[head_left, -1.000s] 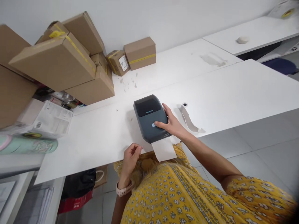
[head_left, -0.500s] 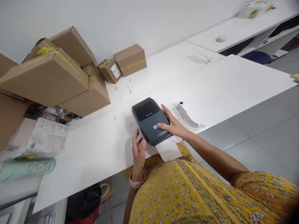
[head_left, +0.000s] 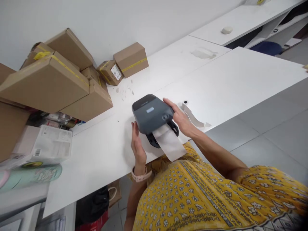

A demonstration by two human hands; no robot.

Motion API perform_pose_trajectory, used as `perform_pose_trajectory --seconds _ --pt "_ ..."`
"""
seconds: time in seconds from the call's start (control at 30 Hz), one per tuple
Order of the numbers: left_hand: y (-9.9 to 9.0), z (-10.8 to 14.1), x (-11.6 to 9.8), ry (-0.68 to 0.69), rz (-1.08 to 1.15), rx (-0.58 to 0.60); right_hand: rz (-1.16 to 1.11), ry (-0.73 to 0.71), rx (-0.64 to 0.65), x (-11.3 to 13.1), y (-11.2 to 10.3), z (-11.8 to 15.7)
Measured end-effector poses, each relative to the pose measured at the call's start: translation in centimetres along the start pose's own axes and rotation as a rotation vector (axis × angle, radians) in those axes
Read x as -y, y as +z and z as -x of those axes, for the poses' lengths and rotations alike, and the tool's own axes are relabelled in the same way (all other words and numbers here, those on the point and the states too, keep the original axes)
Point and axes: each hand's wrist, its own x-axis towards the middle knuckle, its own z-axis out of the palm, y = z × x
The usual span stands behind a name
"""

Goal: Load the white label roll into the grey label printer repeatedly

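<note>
Fingers of the left hand (head_left: 139, 149) point up and away from the body, nearly straight and close together, laid alongside the left flank of the dark blue-grey label printer (head_left: 154, 114); whether they grip or only rest there, I cannot tell. Next rightward is the printer itself, on the desk (head_left: 96, 157) near its front edge and between the two hands, its long axis running from the far left toward the body and slightly right. Its front end is tilted up, leaving a gap above the black base (head_left: 153, 140), and a white paper strip (head_left: 169, 141) comes out there toward the lap. At the right flank, the right hand (head_left: 181, 120) is just as near, its fingers partly spread along the side with the front corner in hold. Farthest right, just beside that hand, stands a partly unwound paper roll (head_left: 185, 103).
</note>
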Motion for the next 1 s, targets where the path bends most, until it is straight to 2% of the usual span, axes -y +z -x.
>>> perform_pose_trajectory --seconds 0.1,0.2,0.3,0.37,0.47,0.6,0.67,0.77,0.87,1.0 --pt "0.2 -3.8 0.3 -0.023 0.002 -0.157 0.035 -0.199 0.012 1.9 -0.2 -5.7" --pt "0.6 -6.1 1.5 -0.161 -0.099 -0.237 0.125 -0.319 0.002 2.6 0.4 -11.8" --pt "0.8 -5.9 3.0 -0.294 -0.212 -0.209 0.239 -0.324 0.007 2.1 1.2 -17.0" --pt "1.0 -4.9 3.7 -0.343 -0.249 -0.159 0.287 -0.292 0.033 1.6 1.4 -19.3" --pt "1.0 -3.6 4.0 -0.372 -0.274 -0.083 0.354 -0.275 0.048 1.2 1.0 -19.9" --pt "1.2 -3.7 3.7 -0.37 -0.342 -0.017 0.397 -0.368 -0.097 1.3 0.3 -15.5" --pt "1.4 -4.3 3.5 -0.378 -0.385 -0.006 0.431 -0.396 0.034 1.0 0.1 -12.6" --pt "1.9 -5.0 2.9 -0.41 -0.47 0.029 0.578 -0.359 0.475 0.1 0.0 -10.1" --pt "2.4 -5.2 2.2 -0.433 -0.582 0.05 0.765 -0.254 0.83 -0.7 1.0 -10.5" --pt "2.8 -4.9 1.7 -0.458 -0.625 0.026 0.916 -0.084 1.078 -1.3 3.5 -12.7"
